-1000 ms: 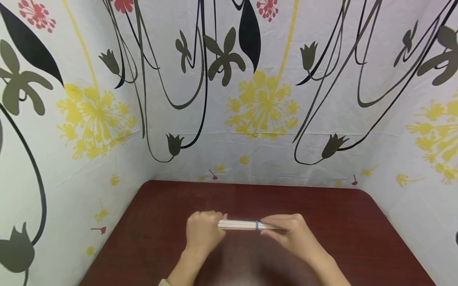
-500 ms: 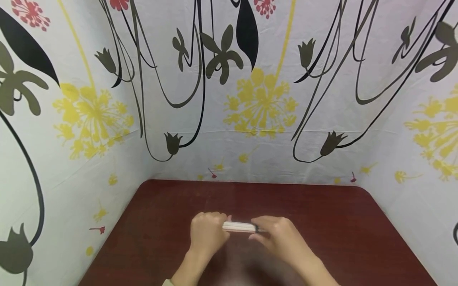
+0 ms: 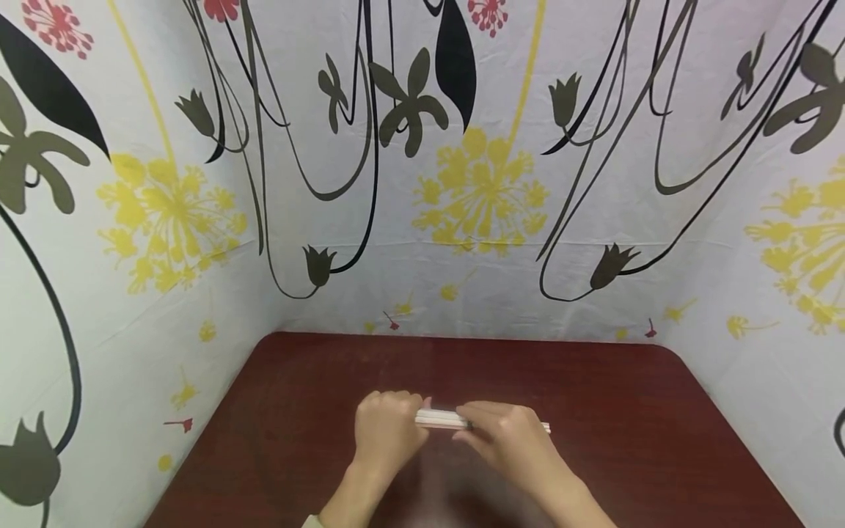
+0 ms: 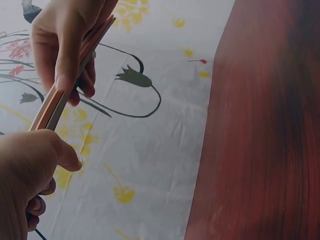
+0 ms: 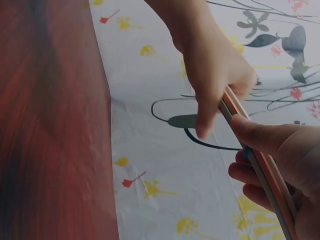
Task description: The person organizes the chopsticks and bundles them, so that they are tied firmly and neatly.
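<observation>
A thin bundle of pale sticks [image 3: 441, 419] is held level above the table between both hands in the head view. My left hand [image 3: 391, 433] wraps around its left end, thumb side toward the right hand. From the other side, my right hand [image 3: 505, 436] pinches the bundle between thumb and fingers, and a short stub of sticks shows past it. In the right wrist view, a blue band [image 5: 246, 152] around the sticks [image 5: 267, 172] is mostly covered by the right fingertips. The left wrist view shows the right hand [image 4: 65, 40] above the left hand [image 4: 30, 170] along the bundle.
Beneath the hands lies a dark red-brown wooden table [image 3: 317, 367] with rounded far corners. White cloth [image 3: 488, 301] printed with yellow, grey and red flowers hangs around its back and sides.
The right hand has slid left along the bundle over the blue band, leaving the right end of the sticks showing behind it. The left hand has shifted slightly right, keeping its grip.
</observation>
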A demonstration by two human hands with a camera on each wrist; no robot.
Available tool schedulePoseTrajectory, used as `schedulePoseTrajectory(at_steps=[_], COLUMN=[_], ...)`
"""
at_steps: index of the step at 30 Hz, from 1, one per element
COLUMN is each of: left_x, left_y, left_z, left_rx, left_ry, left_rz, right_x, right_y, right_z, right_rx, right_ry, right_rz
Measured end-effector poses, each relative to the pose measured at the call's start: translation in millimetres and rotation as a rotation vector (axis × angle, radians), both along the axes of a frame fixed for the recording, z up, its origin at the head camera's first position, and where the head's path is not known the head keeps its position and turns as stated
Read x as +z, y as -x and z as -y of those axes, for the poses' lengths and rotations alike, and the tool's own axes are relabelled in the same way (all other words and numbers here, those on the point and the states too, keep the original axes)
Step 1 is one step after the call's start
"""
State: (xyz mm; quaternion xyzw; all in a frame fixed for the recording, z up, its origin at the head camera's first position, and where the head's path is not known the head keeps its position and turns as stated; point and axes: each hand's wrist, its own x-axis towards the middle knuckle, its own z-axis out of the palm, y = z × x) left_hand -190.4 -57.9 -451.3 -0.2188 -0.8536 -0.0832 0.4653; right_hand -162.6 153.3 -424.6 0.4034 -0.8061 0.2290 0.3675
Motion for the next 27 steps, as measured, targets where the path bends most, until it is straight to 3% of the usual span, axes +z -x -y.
schedulePoseTrajectory(at_steps=[5,20,23,27], left_x=[0.4,0.4,-1.0,-3.4], left_y=[-0.1,3.6,4.1,3.5], left_z=[6.8,12.9,11.0,5.7], left_rx=[0.010,0.013,0.008,0.007], left_ry=[-0.014,-0.043,-0.051,-0.042], left_rz=[0.017,0.027,0.029,0.015], right_x=[-0.3,-4.8,-5.8,-6.3], right_y=[1.9,8.9,9.1,7.6], right_z=[-12.0,-31.3,-29.8,-21.8], right_rx=[-0.003,0.012,-0.015,-0.115], right_ry=[0.042,0.057,0.057,-0.013], right_rz=[0.051,0.071,0.050,-0.008])
